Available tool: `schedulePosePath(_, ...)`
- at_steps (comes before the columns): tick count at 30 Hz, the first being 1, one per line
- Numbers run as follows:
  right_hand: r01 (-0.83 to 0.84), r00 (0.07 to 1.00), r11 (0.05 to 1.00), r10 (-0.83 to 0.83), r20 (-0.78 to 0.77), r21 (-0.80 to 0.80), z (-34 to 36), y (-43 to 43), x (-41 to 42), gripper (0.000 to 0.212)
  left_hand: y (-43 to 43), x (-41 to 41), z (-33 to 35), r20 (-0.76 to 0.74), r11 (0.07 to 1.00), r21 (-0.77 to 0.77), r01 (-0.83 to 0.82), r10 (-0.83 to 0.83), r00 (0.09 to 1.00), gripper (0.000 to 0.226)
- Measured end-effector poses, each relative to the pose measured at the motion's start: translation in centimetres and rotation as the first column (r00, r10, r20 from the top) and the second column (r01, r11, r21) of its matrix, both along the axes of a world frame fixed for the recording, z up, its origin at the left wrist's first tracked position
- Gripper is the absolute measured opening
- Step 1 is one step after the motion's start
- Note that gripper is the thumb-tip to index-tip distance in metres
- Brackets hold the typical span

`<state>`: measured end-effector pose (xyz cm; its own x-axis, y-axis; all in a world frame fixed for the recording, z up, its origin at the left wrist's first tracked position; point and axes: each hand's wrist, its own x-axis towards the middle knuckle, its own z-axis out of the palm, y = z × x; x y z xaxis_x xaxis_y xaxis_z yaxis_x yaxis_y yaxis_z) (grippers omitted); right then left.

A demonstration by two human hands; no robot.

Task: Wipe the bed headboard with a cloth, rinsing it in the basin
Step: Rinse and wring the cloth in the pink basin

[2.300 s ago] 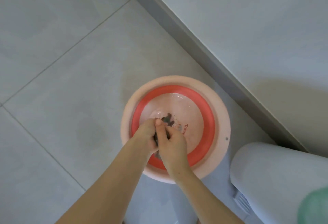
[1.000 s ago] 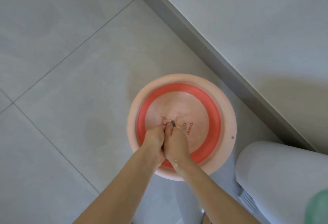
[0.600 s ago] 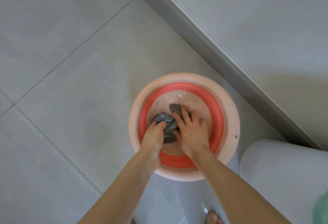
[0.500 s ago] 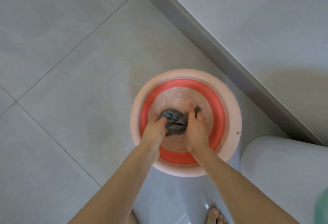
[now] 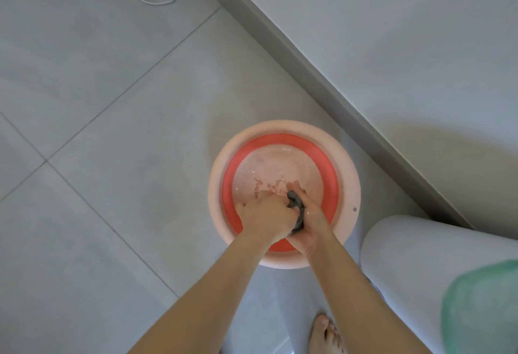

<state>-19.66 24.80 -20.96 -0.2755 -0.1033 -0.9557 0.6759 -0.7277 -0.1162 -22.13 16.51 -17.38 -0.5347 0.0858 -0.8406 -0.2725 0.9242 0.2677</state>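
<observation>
Cloth [image 5: 296,210], dark grey and bunched into a rope, sits clamped between my two hands over the basin [image 5: 347,185], toward its 6 o'clock side. My left hand [image 5: 266,220] is curled into a fist round the near end; my right hand [image 5: 311,213] is closed along the other side, its fingers pressed against the wad. Only a small twist of fabric shows between them.

Water lies in the basin's pink bottom, with glints at about 12 o'clock, so I judge this to be the wringing part of the rinse. To do it well I should keep both fists low and inside the red wall [image 5: 330,185], so that the run-off drops into the water and not on the tiled floor [image 5: 126,129]. Turning the hands against each other should squeeze it better than plain gripping. The cloth ought to end damp, not dripping, before it goes to the headboard, which is out of sight.

My bare foot [image 5: 328,334] is at 6 o'clock from the basin, so spills there could make the floor slippery.
</observation>
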Motion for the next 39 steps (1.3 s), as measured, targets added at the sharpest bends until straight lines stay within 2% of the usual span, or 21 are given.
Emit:
schedulePosePath(2,0.017,0.999,0.999,-0.018,0.026,0.048,0.9,0.2,-0.3,0.028,-0.3,-0.1,0.7,-0.094,1.0,-0.01,0.005,-0.006,0.996,0.028)
schedulePosePath(4,0.006,0.994,0.989,-0.021,0.105,0.148,1.5,0.2,-0.9,0.026,-0.6,0.3,1.4,-0.149,0.966,0.137,-0.22,0.239,0.959,0.015)
schedulePosePath(6,0.033,0.983,0.98,-0.068,0.172,0.195,1.8,0.2,-1.4,0.029,-0.7,1.0,2.0,-0.115,0.859,0.287,-0.425,0.471,0.875,0.019)
schedulePosePath(7,0.04,0.975,0.979,-0.082,0.208,0.198,1.9,0.1,-1.5,0.031,-0.8,1.2,2.3,-0.113,0.831,0.32,-0.456,0.511,0.852,0.021)
schedulePosePath(10,-0.078,0.963,0.982,0.029,0.266,0.174,3.1,0.0,-2.2,0.026,-0.7,1.7,3.2,-0.166,0.821,0.351,-0.451,0.529,0.832,0.015)
schedulePosePath(12,-0.162,0.955,0.972,0.112,0.276,0.167,3.5,0.1,-2.8,0.04,-0.5,1.8,3.5,-0.192,0.821,0.368,-0.437,0.527,0.828,0.014)
schedulePosePath(16,-0.162,0.952,0.975,0.113,0.285,0.153,3.9,0.0,-3.5,0.051,-0.2,2.1,3.5,-0.185,0.783,0.399,-0.477,0.579,0.794,0.013)
schedulePosePath(18,-0.139,0.96,0.975,0.089,0.266,0.173,3.8,-0.1,-3.4,0.054,-0.1,2.3,3.4,-0.183,0.759,0.409,-0.506,0.611,0.77,0.013)
schedulePosePath(20,-0.162,0.966,0.979,0.131,0.225,0.124,4.0,0.2,-3.1,0.055,0.0,2.4,3.3,-0.174,0.734,0.409,-0.542,0.646,0.743,0.013)
schedulePosePath(23,-0.268,0.957,0.963,0.27,0.108,-0.028,5.3,0.2,-2.6,0.04,0.0,2.3,3.3,-0.216,0.728,0.373,-0.575,0.671,0.709,0.013)
schedulePosePath(24,-0.298,0.949,0.952,0.303,0.084,-0.065,5.6,0.1,-2.3,0.037,0.0,2.1,3.3,-0.226,0.742,0.349,-0.572,0.659,0.717,0.012)
schedulePosePath(26,-0.283,0.955,0.954,0.29,0.061,-0.104,5.9,0.1,-1.8,0.033,-0.2,1.8,3.3,-0.205,0.807,0.279,-0.521,0.58,0.788,0.011)
schedulePosePath(28,-0.235,0.969,0.968,0.24,0.052,-0.087,5.6,0.3,-1.3,0.03,-0.4,1.5,3.3,-0.12,0.852,0.256,-0.456,0.496,0.86,0.011)
schedulePosePath(29,-0.226,0.972,0.973,0.229,0.059,-0.057,5.5,0.3,-1.3,0.027,-0.6,1.6,3.3,-0.067,0.847,0.263,-0.463,0.494,0.867,0.011)
schedulePosePath(30,-0.208,0.975,0.978,0.209,0.078,-0.02,5.3,0.3,-1.3,0.023,-0.9,1.6,3.3,-0.017,0.815,0.281,-0.507,0.532,0.847,0.012)
schedulePosePath(31,-0.172,0.98,0.985,0.171,0.099,0.002,5.1,0.2,-1.4,0.021,-1.1,1.7,3.4,0.041,0.744,0.298,-0.598,0.616,0.787,0.013)
schedulePosePath(33,-0.067,0.987,0.998,0.065,0.145,0.01,4.8,0.0,-1.7,0.023,-1.5,2.1,3.8,0.145,0.514,0.303,-0.803,0.807,0.572,0.014)
schedulePosePath(34,-0.052,0.985,0.998,0.047,0.163,0.024,4.5,-0.1,-1.8,0.024,-1.7,2.3,4.0,0.151,0.427,0.293,-0.855,0.863,0.482,0.015)
schedulePosePath(35,-0.063,0.982,0.997,0.053,0.181,0.047,4.4,-0.1,-1.9,0.025,-1.9,2.5,4.0,0.126,0.404,0.283,-0.87,0.883,0.451,0.016)
schedulePosePath(39,-0.157,0.97,0.981,0.131,0.205,0.117,4.6,-0.2,-2.3,0.024,-2.1,3.0,3.9,0.105,0.395,0.248,-0.884,0.897,0.43,0.019)
